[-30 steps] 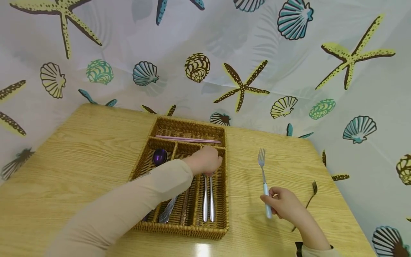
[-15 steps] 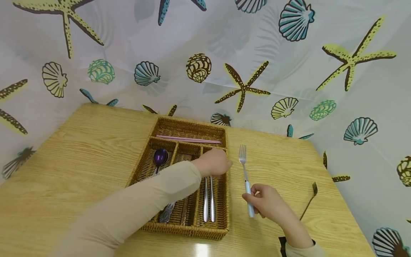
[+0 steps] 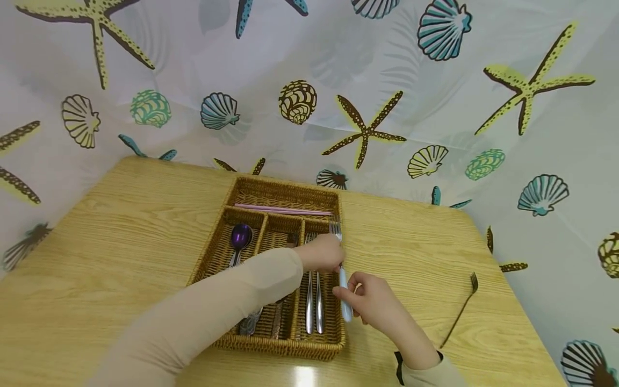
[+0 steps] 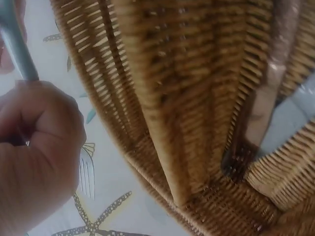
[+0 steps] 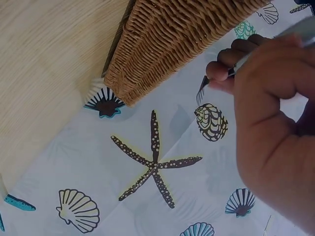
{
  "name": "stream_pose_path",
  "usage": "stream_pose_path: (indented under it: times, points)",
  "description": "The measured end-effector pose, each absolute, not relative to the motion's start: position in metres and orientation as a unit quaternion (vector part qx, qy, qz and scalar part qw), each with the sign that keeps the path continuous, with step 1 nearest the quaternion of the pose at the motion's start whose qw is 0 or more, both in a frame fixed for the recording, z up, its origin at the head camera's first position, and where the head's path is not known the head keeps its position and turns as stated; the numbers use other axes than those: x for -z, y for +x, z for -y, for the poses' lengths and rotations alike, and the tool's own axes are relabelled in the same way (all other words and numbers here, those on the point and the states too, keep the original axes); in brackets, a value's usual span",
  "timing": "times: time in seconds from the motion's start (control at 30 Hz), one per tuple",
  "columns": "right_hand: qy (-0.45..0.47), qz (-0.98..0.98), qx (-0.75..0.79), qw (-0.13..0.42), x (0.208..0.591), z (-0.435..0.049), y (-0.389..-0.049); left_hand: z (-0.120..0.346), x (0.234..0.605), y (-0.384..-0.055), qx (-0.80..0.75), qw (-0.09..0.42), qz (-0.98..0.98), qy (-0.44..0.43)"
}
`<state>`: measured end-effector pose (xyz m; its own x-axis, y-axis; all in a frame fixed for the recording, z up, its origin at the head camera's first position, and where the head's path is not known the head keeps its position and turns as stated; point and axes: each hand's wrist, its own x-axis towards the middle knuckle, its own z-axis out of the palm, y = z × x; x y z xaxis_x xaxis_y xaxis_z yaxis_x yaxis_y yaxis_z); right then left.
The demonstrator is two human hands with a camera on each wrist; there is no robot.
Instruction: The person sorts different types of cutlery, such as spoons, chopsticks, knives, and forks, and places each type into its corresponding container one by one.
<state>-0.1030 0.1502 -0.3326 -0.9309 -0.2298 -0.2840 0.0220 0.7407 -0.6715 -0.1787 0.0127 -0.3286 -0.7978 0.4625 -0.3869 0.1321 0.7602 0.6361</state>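
A fork with a light-blue handle (image 3: pixel 344 293) is held over the right rim of the wicker cutlery tray (image 3: pixel 290 348), its tines pointing toward the back. My left hand (image 3: pixel 323 253) grips it near the neck; in the left wrist view that hand (image 4: pixel 39 152) is curled, with the handle (image 4: pixel 19 44) above it and the tines below. My right hand (image 3: pixel 369 296) pinches the handle lower down. Two silver-handled utensils (image 3: pixel 314 309) lie in the right compartment beneath my left hand, their upper ends partly covered by it.
Pink chopsticks (image 3: pixel 282 209) lie in the tray's back compartment. A purple spoon (image 3: pixel 240 236) rests in the left one. Knife-like pieces (image 3: pixel 277 322) lie in the middle, partly hidden by my left sleeve. A dark fork (image 3: pixel 459 312) lies on the table at the right. A patterned cloth (image 3: pixel 271 70) hangs behind.
My right hand has carried the blue-handled fork left from the table to the tray's right edge. My left hand has shifted slightly right and now grips the fork too.
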Motion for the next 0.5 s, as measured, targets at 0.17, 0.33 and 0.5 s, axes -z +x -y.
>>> stream_pose_path:
  times: [0.17, 0.33, 0.5]
  points:
    - [-0.033, -0.919, 0.352, 0.175, 0.332, -0.158, -0.105, -0.004, 0.33, -0.183, -0.306, 0.303, -0.893, 0.132]
    - [-0.012, -0.919, 0.352, 0.175, 0.331, -0.168, -0.104, -0.001, 0.333, -0.184, -0.251, 0.311, -0.904, 0.148]
    - [-0.005, -0.919, 0.351, 0.178, 0.33, -0.175, -0.103, -0.005, 0.343, -0.186, -0.224, 0.326, -0.905, 0.154]
